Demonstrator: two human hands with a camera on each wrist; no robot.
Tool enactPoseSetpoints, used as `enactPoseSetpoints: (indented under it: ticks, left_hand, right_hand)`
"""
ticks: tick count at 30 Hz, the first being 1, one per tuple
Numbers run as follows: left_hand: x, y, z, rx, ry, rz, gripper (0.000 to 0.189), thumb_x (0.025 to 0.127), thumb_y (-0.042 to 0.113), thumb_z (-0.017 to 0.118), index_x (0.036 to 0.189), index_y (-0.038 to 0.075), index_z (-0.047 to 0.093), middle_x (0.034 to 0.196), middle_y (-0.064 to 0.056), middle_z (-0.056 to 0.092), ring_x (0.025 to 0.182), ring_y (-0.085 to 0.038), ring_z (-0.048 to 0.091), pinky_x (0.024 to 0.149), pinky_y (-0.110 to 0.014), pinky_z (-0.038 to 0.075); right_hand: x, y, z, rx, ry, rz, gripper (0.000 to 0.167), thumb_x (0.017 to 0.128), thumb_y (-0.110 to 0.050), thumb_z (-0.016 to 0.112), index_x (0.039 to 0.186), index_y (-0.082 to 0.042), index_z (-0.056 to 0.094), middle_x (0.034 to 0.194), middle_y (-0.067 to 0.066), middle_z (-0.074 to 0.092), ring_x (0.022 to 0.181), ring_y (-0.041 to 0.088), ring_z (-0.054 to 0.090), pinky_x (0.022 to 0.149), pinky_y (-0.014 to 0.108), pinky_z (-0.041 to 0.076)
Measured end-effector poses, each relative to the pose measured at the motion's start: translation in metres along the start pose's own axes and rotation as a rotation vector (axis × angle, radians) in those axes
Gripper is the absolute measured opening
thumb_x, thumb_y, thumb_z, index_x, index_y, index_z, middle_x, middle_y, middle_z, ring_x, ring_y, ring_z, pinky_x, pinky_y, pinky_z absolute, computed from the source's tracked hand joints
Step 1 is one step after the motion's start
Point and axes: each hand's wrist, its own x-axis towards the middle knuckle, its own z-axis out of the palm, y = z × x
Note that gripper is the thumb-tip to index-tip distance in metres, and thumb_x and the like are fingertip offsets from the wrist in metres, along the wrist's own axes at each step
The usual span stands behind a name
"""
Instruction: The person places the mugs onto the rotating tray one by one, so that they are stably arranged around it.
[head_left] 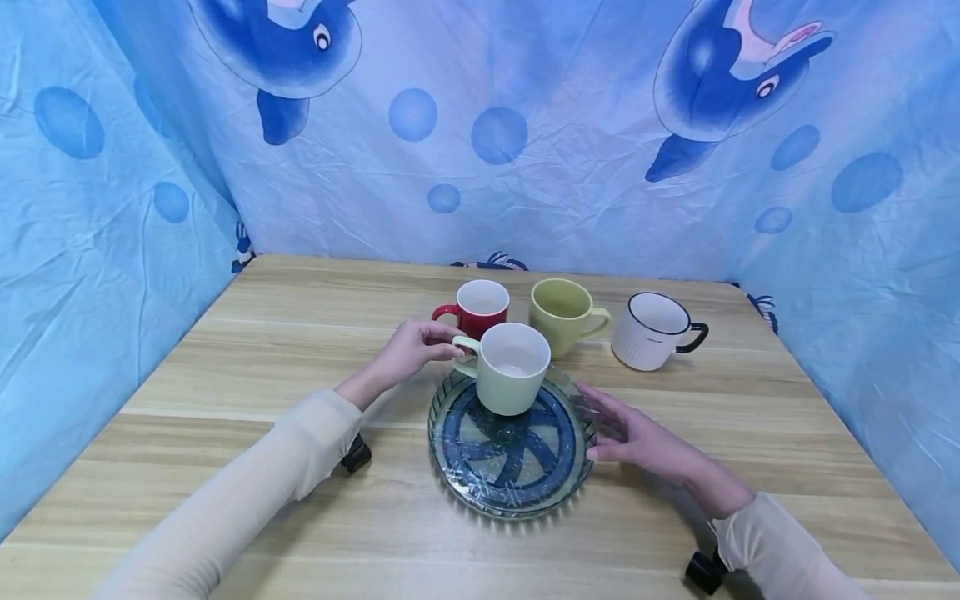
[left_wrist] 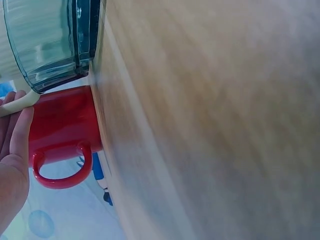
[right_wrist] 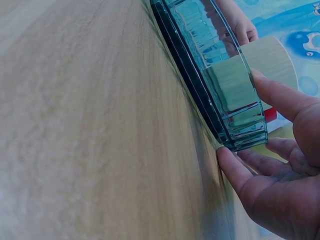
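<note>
A pale green mug is upright inside the round, clear glass dish, toward its far side; I cannot tell if its base touches the dish floor. My left hand pinches the mug's handle, also visible in the left wrist view as a pale handle between fingers and thumb. At the dish's right edge, my right hand holds the glass wall with thumb and fingers spread along it. The right wrist view shows the mug through the glass, with the right hand against the rim and base.
Behind the dish stand a red mug with a white inside and a yellow-green mug. Farther right is a white mug with a black rim and handle. Blue printed cloth hangs around the wooden table.
</note>
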Motion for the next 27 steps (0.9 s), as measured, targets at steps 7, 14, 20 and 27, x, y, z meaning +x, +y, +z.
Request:
enactPoseSetpoints:
  ticks: [7,14,20,27]
  left_hand:
    - [-0.0031,0.0010,-0.0004,0.038,-0.005,-0.012,0.027,0.085,0.006,0.072,0.110,-0.004,0.070,0.104,-0.019,0.073,0.081,-0.005,0.066,0.078,-0.026,0.061]
    - [-0.0020,0.0032,0.0005,0.057,-0.004,-0.015,0.026,0.084,0.005,0.072,0.108,-0.004,0.070,0.103,-0.020,0.073,0.080,-0.005,0.065,0.077,-0.021,0.060]
    - [0.0021,0.0043,0.0020,0.063,0.001,-0.029,0.026,0.083,0.005,0.073,0.107,-0.003,0.071,0.102,-0.019,0.074,0.079,-0.005,0.065,0.077,-0.023,0.060]
    - [0.0043,0.0064,0.0045,0.022,0.008,-0.054,0.026,0.084,0.001,0.072,0.109,-0.006,0.069,0.104,-0.021,0.072,0.081,-0.007,0.067,0.079,-0.027,0.061]
  right_hand:
    - [0.0002,-0.0005,-0.0003,-0.002,0.001,-0.005,0.089,0.089,-0.014,0.068,0.156,-0.010,0.011,0.160,0.025,0.014,0.144,0.051,0.018,0.115,0.061,0.027]
    - [0.0009,0.0013,-0.0005,0.000,-0.003,-0.017,0.089,0.088,-0.014,0.069,0.156,-0.009,0.011,0.160,0.025,0.014,0.143,0.051,0.018,0.114,0.061,0.027]
    - [-0.0002,0.0015,-0.0020,0.003,-0.003,-0.011,0.089,0.088,-0.014,0.069,0.156,-0.009,0.011,0.160,0.025,0.013,0.144,0.050,0.018,0.115,0.061,0.026]
    - [0.0008,0.0019,-0.0016,0.006,-0.018,-0.013,0.089,0.089,-0.014,0.068,0.156,-0.010,0.010,0.160,0.025,0.012,0.144,0.050,0.017,0.115,0.060,0.028]
